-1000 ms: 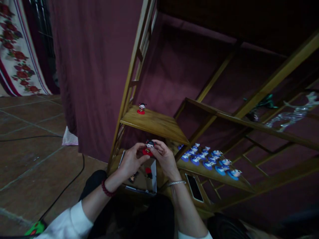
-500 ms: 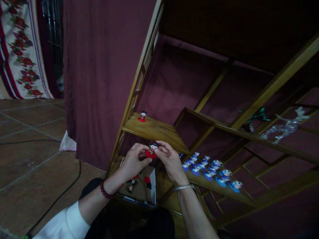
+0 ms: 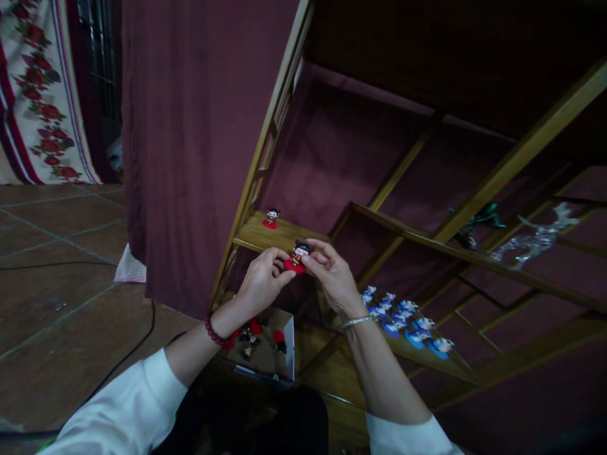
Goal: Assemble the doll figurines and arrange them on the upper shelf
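Head view: the left grip [image 3: 263, 277] is closed on the red base of a doll [image 3: 300, 254], and the right grip [image 3: 334, 279] pinches the same doll by its side, thumb across the front. Its face is turned toward the camera and it leans slightly, the base to the lower left. The doll is held just in front of the small shelf [image 3: 251, 232], overlapping its edge in view; whether it touches the wood I cannot tell.

On that shelf, near the left end, a second doll [image 3: 271, 218] stands upright on its own red base. Below the hands sits an open box [image 3: 289, 354] with several more red-and-black dolls [image 3: 249, 341] lying jumbled inside, partly hidden by the left forearm.

A red bead bracelet [image 3: 215, 332] circles the left wrist, a silver bracelet [image 3: 358, 321] the right. Beyond the right wrist, blue figures [image 3: 420, 333] stand in rows on a lower shelf [image 3: 458, 370]. Farther right is a clear figurine [image 3: 540, 237]; to the left hangs a maroon curtain [image 3: 203, 139].
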Tool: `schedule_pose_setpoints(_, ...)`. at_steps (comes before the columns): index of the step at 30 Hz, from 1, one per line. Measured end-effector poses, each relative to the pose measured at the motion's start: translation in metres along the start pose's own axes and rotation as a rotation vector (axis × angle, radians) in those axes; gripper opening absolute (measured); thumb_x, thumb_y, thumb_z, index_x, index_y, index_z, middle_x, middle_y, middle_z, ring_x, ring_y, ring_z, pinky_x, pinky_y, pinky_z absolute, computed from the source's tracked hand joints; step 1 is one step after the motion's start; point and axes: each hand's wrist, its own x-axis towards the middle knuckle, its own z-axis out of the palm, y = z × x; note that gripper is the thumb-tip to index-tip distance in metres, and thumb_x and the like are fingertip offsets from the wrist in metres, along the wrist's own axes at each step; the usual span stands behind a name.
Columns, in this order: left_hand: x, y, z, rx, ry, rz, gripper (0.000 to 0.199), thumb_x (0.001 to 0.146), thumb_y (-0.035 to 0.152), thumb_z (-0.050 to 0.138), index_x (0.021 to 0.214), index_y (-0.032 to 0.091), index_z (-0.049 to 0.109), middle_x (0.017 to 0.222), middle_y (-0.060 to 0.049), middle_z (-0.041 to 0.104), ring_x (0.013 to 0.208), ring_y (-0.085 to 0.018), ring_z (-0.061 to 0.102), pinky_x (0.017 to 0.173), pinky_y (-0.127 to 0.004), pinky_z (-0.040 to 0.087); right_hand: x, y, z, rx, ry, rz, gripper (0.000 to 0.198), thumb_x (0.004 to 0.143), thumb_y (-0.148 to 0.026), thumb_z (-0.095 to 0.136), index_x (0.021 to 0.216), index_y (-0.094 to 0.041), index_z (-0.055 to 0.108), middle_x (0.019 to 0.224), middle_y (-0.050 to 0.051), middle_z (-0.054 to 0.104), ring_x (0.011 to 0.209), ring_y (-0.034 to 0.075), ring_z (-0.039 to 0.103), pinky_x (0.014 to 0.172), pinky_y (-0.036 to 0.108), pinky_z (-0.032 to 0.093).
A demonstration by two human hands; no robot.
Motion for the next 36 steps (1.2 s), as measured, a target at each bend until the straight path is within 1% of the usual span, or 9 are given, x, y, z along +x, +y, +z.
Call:
schedule_pose_setpoints(3,0.003,0.002,0.000,0.078,-0.006,0.010,0.016,0.073,0.022,0.063,0.087,0.018,0.056,0.078,0.001,0.061,0.066,-0.011,0.055,0.065,-0.024,0.045,0.003,-0.003,-0.001,-0.021,-0.001,-0.002,0.048,0.059,-0.035,0.077,0.102,-0.022,0.060,0.081,-0.001,0.069,0.073,0.013,0.064,0.073,0.026,0.051)
schedule_pose_setpoints(7,0.009,0.003,-0.002,0.273,0.006,0.097,0.017,0.074,0.025,0.063,0.089,0.020,0.057,0.085,-0.001,0.063,0.082,-0.016,0.056,0.077,-0.030,0.044,0.009,-0.003,-0.004,-0.037,0.000,-0.009,0.043,0.059,-0.035,0.077,0.098,-0.022,0.062,0.083,0.001,0.069,0.075,0.014,0.064,0.074,0.028,0.051)
schedule_pose_setpoints(9,0.012,0.004,-0.003,0.349,0.011,0.118,0.018,0.075,0.028,0.063,0.090,0.020,0.057,0.088,-0.002,0.063,0.087,-0.018,0.055,0.080,-0.032,0.043,0.012,-0.004,-0.005,-0.036,-0.005,0.000,0.043,0.058,-0.035,0.077,0.097,-0.022,0.062,0.082,0.000,0.069,0.074,0.014,0.064,0.073,0.028,0.051)
schedule_pose_setpoints(16,0.025,0.000,-0.002,0.453,0.016,0.138,0.019,0.074,0.032,0.065,0.087,0.021,0.058,0.089,-0.003,0.061,0.091,-0.020,0.053,0.082,-0.034,0.041,0.024,-0.004,-0.010,-0.091,-0.029,-0.015,0.043,0.058,-0.034,0.077,0.096,-0.023,0.063,0.080,-0.001,0.068,0.074,0.014,0.063,0.073,0.028,0.050)
schedule_pose_setpoints(22,0.040,-0.002,0.001,0.540,-0.025,0.166,0.016,0.077,0.033,0.062,0.084,0.019,0.059,0.086,-0.004,0.062,0.090,-0.021,0.054,0.081,-0.034,0.040,0.040,0.003,-0.015,-0.080,-0.031,-0.015,0.045,0.054,-0.031,0.079,0.096,-0.022,0.063,0.078,-0.002,0.067,0.071,0.012,0.062,0.074,0.027,0.048)
schedule_pose_setpoints(28,0.054,-0.004,0.004,0.627,-0.074,0.180,0.016,0.076,0.032,0.063,0.088,0.021,0.062,0.083,-0.005,0.063,0.090,-0.022,0.054,0.080,-0.034,0.040,0.054,0.006,-0.019,-0.074,-0.054,0.019,0.045,0.054,-0.032,0.079,0.094,-0.020,0.063,0.078,-0.001,0.069,0.072,0.013,0.063,0.074,0.028,0.048)
schedule_pose_setpoints(32,0.062,-0.006,0.002,0.682,-0.107,0.214,0.016,0.079,0.029,0.057,0.091,0.022,0.064,0.085,-0.006,0.065,0.091,-0.023,0.055,0.082,-0.035,0.040,0.065,0.006,-0.021,-0.044,-0.080,0.046,0.046,0.052,-0.032,0.080,0.092,-0.020,0.063,0.077,0.000,0.070,0.070,0.014,0.064,0.072,0.029,0.049)
schedule_pose_setpoints(36,0.064,-0.005,0.000,0.713,-0.126,0.248,0.021,0.083,0.028,0.051,0.096,0.020,0.065,0.088,-0.009,0.067,0.093,-0.025,0.054,0.083,-0.037,0.040,0.076,0.008,-0.022,-0.031,-0.084,0.048,0.045,0.051,-0.032,0.081,0.090,-0.019,0.063,0.075,-0.001,0.069,0.068,0.013,0.063,0.070,0.028,0.049)
